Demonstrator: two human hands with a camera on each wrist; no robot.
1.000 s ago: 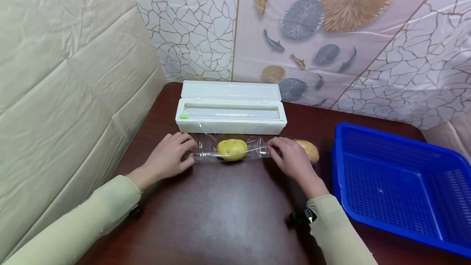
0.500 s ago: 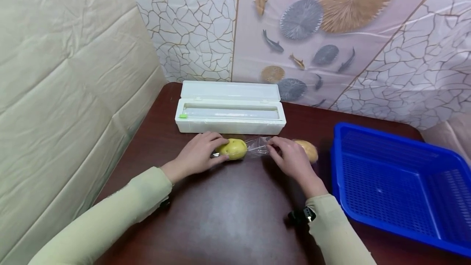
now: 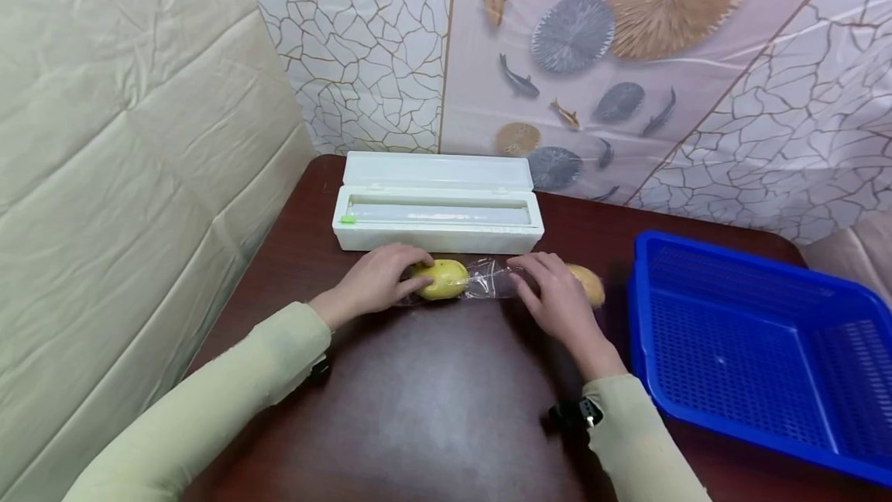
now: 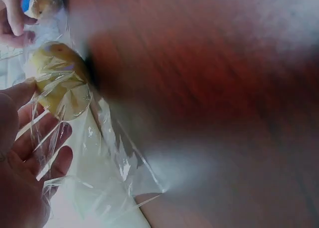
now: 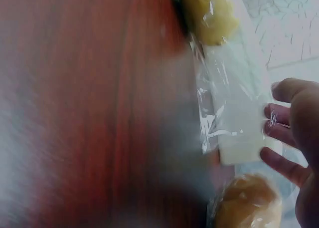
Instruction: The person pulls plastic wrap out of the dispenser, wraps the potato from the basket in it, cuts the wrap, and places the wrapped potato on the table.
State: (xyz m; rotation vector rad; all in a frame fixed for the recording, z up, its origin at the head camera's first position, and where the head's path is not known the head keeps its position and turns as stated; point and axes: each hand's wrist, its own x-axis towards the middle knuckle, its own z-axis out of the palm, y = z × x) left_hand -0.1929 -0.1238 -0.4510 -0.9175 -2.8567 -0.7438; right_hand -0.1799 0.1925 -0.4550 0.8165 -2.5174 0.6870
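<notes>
A yellow potato (image 3: 446, 280) lies in clear plastic wrap (image 3: 488, 281) at the middle of the table, before the white box. My left hand (image 3: 379, 279) grips its left end, thumb in front and fingers behind. Loose film drapes over those fingers (image 4: 55, 133) in the left wrist view. At the wrap's right end is my right hand (image 3: 554, 293), its thumb and fingers spread apart; film touches the fingertips (image 5: 271, 128). A second, browner potato (image 3: 588, 285), also in film, sits just beyond the right hand, which partly hides it.
Behind the hands, a white cling-film box (image 3: 439, 238) stands with its lid up and a roll inside. A blue plastic basket (image 3: 644, 331) occupies the table's right side. Patterned and cream cloth walls border the table (image 3: 425, 409).
My left hand has come right from the wrap's left end onto the potato, folding that end in. My right hand has stayed nearly in place, its fingers spreading slightly.
</notes>
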